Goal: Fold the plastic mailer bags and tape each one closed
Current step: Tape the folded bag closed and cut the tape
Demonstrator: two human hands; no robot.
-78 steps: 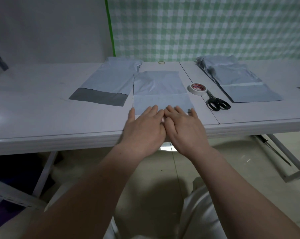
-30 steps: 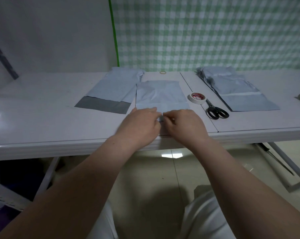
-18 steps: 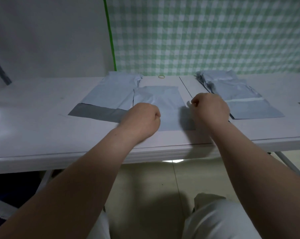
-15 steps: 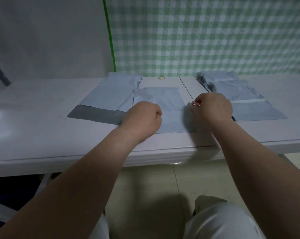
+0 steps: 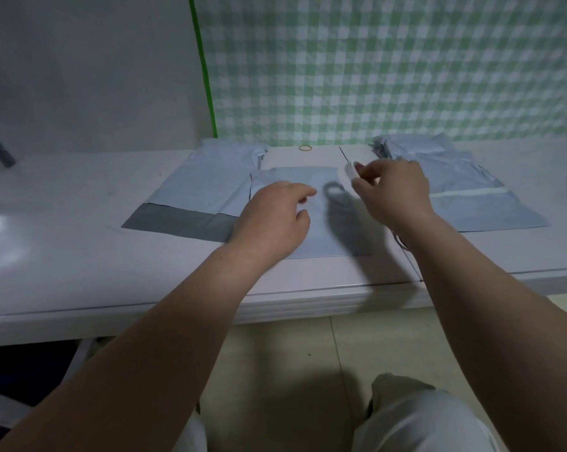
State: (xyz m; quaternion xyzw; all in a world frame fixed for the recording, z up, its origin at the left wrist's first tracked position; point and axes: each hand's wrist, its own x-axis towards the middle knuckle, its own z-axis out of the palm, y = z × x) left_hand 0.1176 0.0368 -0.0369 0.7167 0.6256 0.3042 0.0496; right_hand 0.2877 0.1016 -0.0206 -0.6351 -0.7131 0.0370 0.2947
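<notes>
Item: folded mailer bag (image 5: 311, 216), pale blue, flat at the centre of the white bench (image 5: 63, 256), near edge square to the person; judged folded and awaiting tape. Left hand (image 5: 272, 220): rests on the bag's 9 o'clock side, fingers loosely curled, grip holding nothing, apparently pinning the fold so it cannot spring open. Right hand (image 5: 393, 194): raised above the bag's 2 o'clock corner, grip pinched on a small white tape roll (image 5: 350, 171), seemingly brought over to seal; whether a strip is drawn off cannot be told. Flat mailer bag (image 5: 207, 194) with dark grey flap: at 10 o'clock, touching the folded bag, its status unclear. Stack of mailer bags (image 5: 455, 187): at 2 o'clock, probably the supply. Rubber band (image 5: 305, 147): 12 o'clock, near the check-patterned backdrop (image 5: 406, 66).
</notes>
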